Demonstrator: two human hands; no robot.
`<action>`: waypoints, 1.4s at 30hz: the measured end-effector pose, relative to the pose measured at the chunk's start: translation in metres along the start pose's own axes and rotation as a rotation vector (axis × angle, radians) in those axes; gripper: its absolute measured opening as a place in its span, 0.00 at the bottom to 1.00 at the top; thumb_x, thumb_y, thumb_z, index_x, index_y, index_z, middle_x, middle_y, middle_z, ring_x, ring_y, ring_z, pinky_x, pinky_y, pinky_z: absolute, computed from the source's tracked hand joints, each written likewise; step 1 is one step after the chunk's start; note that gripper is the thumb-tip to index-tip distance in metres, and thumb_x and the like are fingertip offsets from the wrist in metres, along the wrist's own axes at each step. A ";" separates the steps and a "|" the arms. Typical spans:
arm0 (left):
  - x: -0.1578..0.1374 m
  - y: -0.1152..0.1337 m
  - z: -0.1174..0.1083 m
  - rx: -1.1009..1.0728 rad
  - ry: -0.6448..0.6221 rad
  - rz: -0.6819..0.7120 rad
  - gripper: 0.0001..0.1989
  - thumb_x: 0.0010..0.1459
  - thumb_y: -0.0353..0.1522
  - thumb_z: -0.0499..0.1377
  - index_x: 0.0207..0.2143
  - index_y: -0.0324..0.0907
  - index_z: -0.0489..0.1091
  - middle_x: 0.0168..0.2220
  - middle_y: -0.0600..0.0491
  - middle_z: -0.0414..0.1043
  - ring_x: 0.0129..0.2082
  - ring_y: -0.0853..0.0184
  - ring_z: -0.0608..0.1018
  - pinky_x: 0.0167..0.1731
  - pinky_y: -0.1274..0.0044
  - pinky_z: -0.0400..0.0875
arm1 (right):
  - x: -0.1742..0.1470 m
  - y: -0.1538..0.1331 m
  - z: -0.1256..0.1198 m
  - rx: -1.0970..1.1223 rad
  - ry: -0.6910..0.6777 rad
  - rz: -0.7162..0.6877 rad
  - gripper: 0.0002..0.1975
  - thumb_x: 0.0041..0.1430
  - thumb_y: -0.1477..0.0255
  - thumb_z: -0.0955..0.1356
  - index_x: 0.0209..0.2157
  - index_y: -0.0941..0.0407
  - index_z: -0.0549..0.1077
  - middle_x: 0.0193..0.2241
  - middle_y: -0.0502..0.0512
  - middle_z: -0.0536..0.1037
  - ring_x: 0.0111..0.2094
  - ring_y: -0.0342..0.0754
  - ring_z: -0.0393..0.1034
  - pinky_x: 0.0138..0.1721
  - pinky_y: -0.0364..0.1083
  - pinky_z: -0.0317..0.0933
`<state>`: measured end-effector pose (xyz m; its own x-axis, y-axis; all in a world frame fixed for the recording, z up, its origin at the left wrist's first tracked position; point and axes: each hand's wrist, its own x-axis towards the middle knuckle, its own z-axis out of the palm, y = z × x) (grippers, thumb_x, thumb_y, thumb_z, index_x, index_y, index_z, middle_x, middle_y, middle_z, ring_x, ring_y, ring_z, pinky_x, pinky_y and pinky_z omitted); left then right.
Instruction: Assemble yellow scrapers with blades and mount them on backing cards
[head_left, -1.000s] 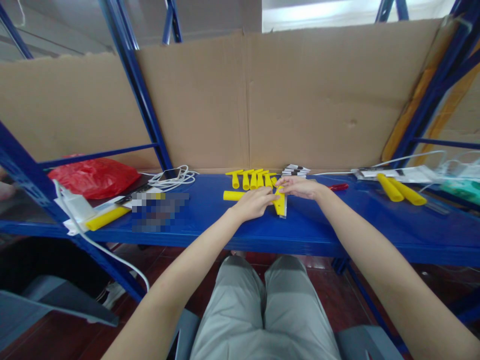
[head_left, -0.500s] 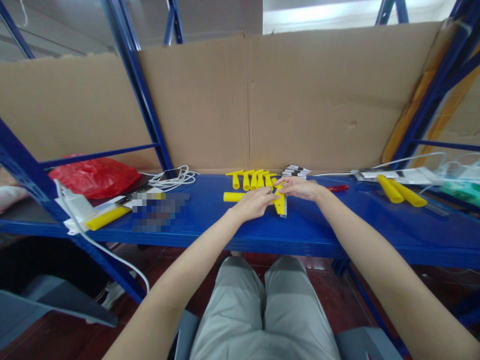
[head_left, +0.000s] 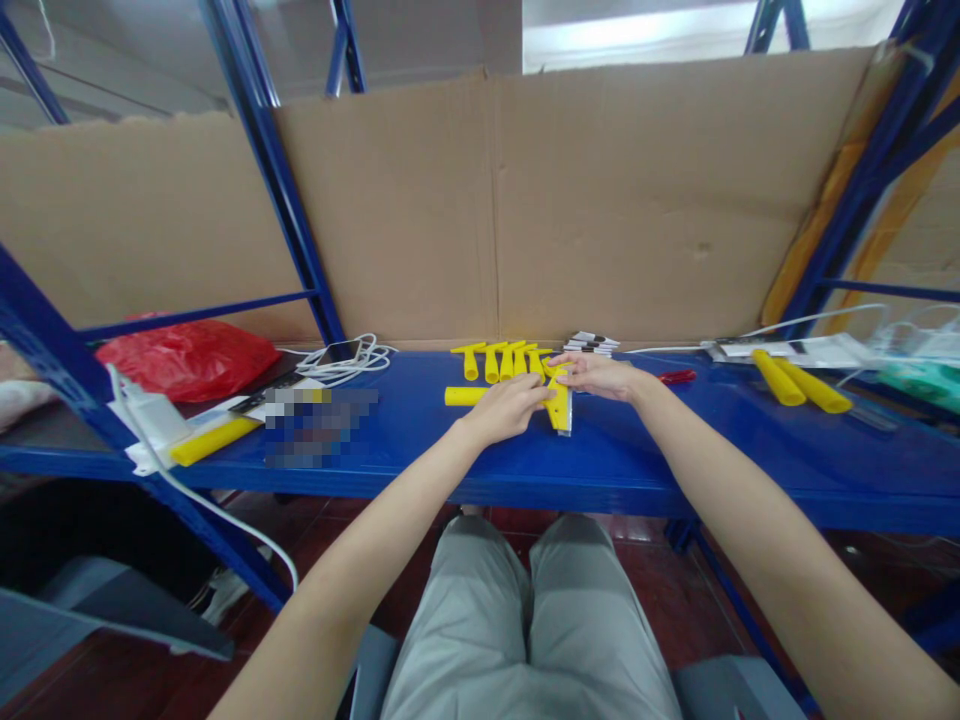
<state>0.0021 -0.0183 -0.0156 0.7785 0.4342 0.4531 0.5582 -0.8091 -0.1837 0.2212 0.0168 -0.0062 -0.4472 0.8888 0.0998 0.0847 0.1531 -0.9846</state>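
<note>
A yellow scraper [head_left: 557,412] lies sideways at the middle of the blue worktop [head_left: 420,450], its handle running left beneath the left hand [head_left: 510,408], whose fingers are closed around it near the head, while the fingers of the right hand [head_left: 600,375] pinch the head's far end. Just behind stand a row of yellow scrapers [head_left: 507,362] and a stack of black-and-white pieces [head_left: 591,344]; a red tool [head_left: 677,377] lies right of the right hand, and farther left sits a red plastic bag [head_left: 191,358] near coiled white cable [head_left: 360,358].

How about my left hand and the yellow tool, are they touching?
Touching. The head view shows it: your left hand is curled onto the yellow tool, with no gap showing between them.
</note>
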 end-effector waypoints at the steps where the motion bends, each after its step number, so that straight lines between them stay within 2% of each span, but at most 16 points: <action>1: 0.000 0.000 0.000 0.000 -0.001 -0.002 0.14 0.63 0.28 0.50 0.47 0.40 0.71 0.41 0.48 0.70 0.44 0.63 0.73 0.40 0.75 0.68 | -0.001 -0.001 0.000 0.015 -0.015 0.014 0.21 0.46 0.79 0.73 0.43 0.55 0.70 0.34 0.51 0.77 0.37 0.43 0.72 0.48 0.46 0.65; 4: 0.000 0.000 0.000 0.013 0.000 -0.019 0.13 0.63 0.28 0.50 0.46 0.41 0.71 0.41 0.48 0.70 0.43 0.64 0.73 0.40 0.75 0.69 | -0.004 -0.003 0.002 0.038 -0.051 0.054 0.26 0.47 0.80 0.72 0.49 0.54 0.67 0.36 0.52 0.77 0.39 0.43 0.73 0.49 0.47 0.65; 9: 0.000 -0.002 0.000 0.017 -0.026 -0.036 0.13 0.63 0.28 0.50 0.46 0.39 0.70 0.41 0.47 0.70 0.44 0.62 0.73 0.41 0.73 0.69 | -0.003 0.000 0.007 0.029 -0.058 0.089 0.36 0.47 0.83 0.71 0.57 0.54 0.59 0.33 0.50 0.78 0.34 0.42 0.74 0.43 0.45 0.69; 13: 0.000 -0.003 0.003 -0.024 -0.040 -0.076 0.14 0.62 0.28 0.50 0.50 0.40 0.66 0.47 0.46 0.71 0.49 0.62 0.73 0.45 0.72 0.69 | 0.002 0.005 0.008 0.011 -0.047 0.060 0.38 0.48 0.82 0.71 0.59 0.54 0.56 0.34 0.51 0.78 0.33 0.43 0.75 0.42 0.45 0.70; 16: 0.000 -0.003 0.006 -0.058 -0.080 -0.128 0.19 0.62 0.29 0.51 0.56 0.39 0.59 0.53 0.43 0.68 0.52 0.61 0.72 0.47 0.72 0.68 | 0.005 0.008 0.010 0.021 -0.040 0.052 0.38 0.48 0.83 0.71 0.60 0.55 0.56 0.37 0.54 0.79 0.34 0.44 0.76 0.41 0.47 0.71; 19: 0.000 -0.002 0.008 -0.030 -0.138 -0.179 0.24 0.62 0.30 0.52 0.60 0.38 0.53 0.55 0.41 0.68 0.52 0.59 0.73 0.47 0.71 0.69 | 0.007 0.011 0.012 0.029 -0.016 0.071 0.39 0.48 0.84 0.71 0.60 0.56 0.55 0.37 0.55 0.79 0.34 0.45 0.76 0.40 0.46 0.72; 23: 0.000 -0.001 0.009 0.010 -0.158 -0.163 0.22 0.62 0.30 0.51 0.59 0.39 0.55 0.55 0.42 0.68 0.53 0.61 0.73 0.48 0.72 0.68 | 0.009 0.012 0.013 0.034 0.001 0.068 0.40 0.46 0.85 0.71 0.60 0.57 0.54 0.35 0.54 0.79 0.32 0.45 0.76 0.38 0.46 0.72; 29: 0.001 0.000 0.012 0.086 -0.112 -0.128 0.20 0.62 0.25 0.46 0.57 0.37 0.59 0.53 0.42 0.69 0.52 0.62 0.73 0.49 0.71 0.68 | 0.006 0.007 0.017 0.062 -0.007 0.055 0.37 0.47 0.83 0.72 0.58 0.56 0.57 0.33 0.53 0.79 0.32 0.44 0.76 0.38 0.45 0.72; 34: 0.002 0.001 0.007 0.155 -0.078 -0.129 0.17 0.61 0.23 0.45 0.51 0.36 0.64 0.46 0.43 0.72 0.48 0.62 0.75 0.46 0.71 0.70 | 0.005 0.001 0.021 0.123 -0.025 0.044 0.27 0.48 0.82 0.72 0.50 0.56 0.66 0.37 0.54 0.79 0.32 0.41 0.75 0.36 0.42 0.71; 42: 0.004 0.006 0.000 0.197 -0.111 -0.193 0.17 0.62 0.23 0.45 0.51 0.34 0.64 0.45 0.42 0.72 0.46 0.60 0.75 0.45 0.70 0.71 | 0.007 0.002 0.024 0.181 -0.044 0.038 0.21 0.47 0.81 0.72 0.45 0.55 0.71 0.37 0.53 0.79 0.33 0.41 0.74 0.37 0.42 0.70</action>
<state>0.0091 -0.0214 -0.0147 0.6733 0.6219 0.3999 0.7353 -0.6198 -0.2743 0.1971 0.0135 -0.0110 -0.4859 0.8720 0.0598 -0.0575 0.0363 -0.9977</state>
